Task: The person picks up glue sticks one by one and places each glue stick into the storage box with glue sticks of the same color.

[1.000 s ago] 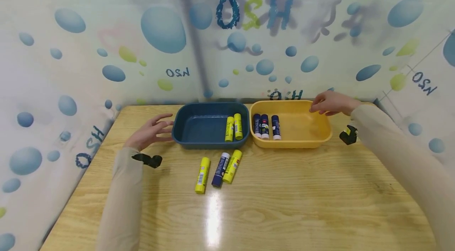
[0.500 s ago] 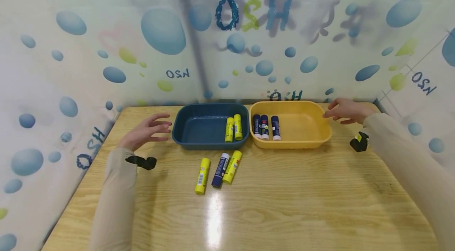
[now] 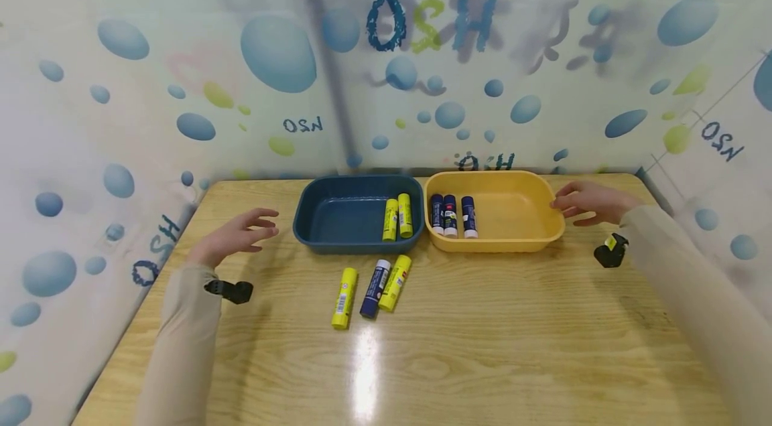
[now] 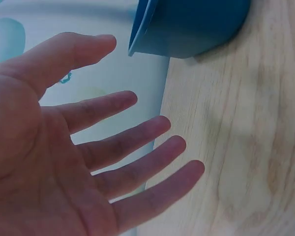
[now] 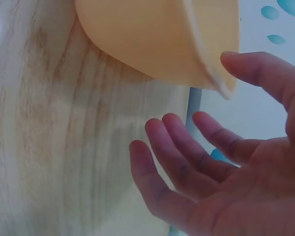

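My left hand (image 3: 234, 236) hovers left of the dark blue bin (image 3: 344, 247), apart from it, fingers spread and holding nothing. In the left wrist view, the palm and all the fingertips (image 4: 179, 145) show. My right hand (image 3: 594, 203) is at the right end of the yellow bin (image 3: 494, 245). Its thumb (image 5: 246, 64) overlaps the rim in the right wrist view; I cannot tell if it touches. The other fingers are loosely bent with nothing between them. Two yellow glue sticks (image 3: 390, 220) stand in the blue bin's right end. Several navy glue sticks (image 3: 469, 217) stand in the yellow bin's left end.
On the table (image 3: 482, 345), in front of the blue bin, lie a yellow glue stick (image 3: 344, 299), a navy glue stick (image 3: 375, 289) and another yellow glue stick (image 3: 395, 283). The last two touch. A patterned curtain (image 3: 449, 78) closes off the back and sides.
My left hand has drawn away left from the blue bin. My right hand has moved from over the yellow bin to its right end, then slightly lower. The glue sticks have stayed put.
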A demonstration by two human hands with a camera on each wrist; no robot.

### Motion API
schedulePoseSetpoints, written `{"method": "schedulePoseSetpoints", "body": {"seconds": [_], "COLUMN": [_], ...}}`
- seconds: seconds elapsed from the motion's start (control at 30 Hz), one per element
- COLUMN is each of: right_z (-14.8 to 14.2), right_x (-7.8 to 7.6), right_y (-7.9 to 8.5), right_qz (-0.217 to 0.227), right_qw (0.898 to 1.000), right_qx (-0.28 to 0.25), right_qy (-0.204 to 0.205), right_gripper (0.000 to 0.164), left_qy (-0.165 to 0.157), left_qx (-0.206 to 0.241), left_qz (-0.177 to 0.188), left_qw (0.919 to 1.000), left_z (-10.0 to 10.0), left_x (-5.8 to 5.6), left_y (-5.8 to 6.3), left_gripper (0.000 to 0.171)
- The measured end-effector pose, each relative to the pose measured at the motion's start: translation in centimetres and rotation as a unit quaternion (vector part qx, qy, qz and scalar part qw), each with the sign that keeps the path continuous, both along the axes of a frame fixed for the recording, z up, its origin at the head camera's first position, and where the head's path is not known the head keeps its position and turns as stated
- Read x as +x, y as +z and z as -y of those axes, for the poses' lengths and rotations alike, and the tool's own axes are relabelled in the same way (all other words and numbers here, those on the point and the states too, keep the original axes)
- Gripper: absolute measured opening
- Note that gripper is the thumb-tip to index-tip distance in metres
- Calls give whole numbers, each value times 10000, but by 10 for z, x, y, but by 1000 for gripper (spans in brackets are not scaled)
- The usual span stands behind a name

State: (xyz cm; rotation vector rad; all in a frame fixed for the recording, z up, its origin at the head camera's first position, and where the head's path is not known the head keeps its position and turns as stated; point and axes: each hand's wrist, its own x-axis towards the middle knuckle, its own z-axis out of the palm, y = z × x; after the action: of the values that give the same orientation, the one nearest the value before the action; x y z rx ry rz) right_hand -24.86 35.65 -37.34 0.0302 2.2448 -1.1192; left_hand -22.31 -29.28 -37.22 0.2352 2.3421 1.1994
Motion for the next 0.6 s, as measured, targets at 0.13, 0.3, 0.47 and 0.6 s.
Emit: {"method": "schedulePoseSetpoints", "body": {"seconds": [0.13, 0.3, 0.47, 0.6], "right_z": [-3, -8, -12, -13], "right_x": [0, -1, 1, 4], "right_y": [-7, -20, -32, -36], "right_qz": [45, 63, 81, 87], "right_qw": [9999, 9987, 9942, 9888], "right_qx": [-132, -483, -1026, -1430], "right_qy": [2, -157, -319, -413], "right_gripper": [71, 72, 71, 71], "left_qy": [-137, -241, -324, -405], "left_qx": [-211, -325, -460, -634], "left_qz": [22, 99, 75, 89], "left_qw": [9997, 9991, 9984, 9971], "left_z": [-2, -3, -5, -9], "left_x": [7, 14, 19, 20], "left_y": [2, 1, 0, 0], "left_gripper": [65, 64, 62, 60]}}
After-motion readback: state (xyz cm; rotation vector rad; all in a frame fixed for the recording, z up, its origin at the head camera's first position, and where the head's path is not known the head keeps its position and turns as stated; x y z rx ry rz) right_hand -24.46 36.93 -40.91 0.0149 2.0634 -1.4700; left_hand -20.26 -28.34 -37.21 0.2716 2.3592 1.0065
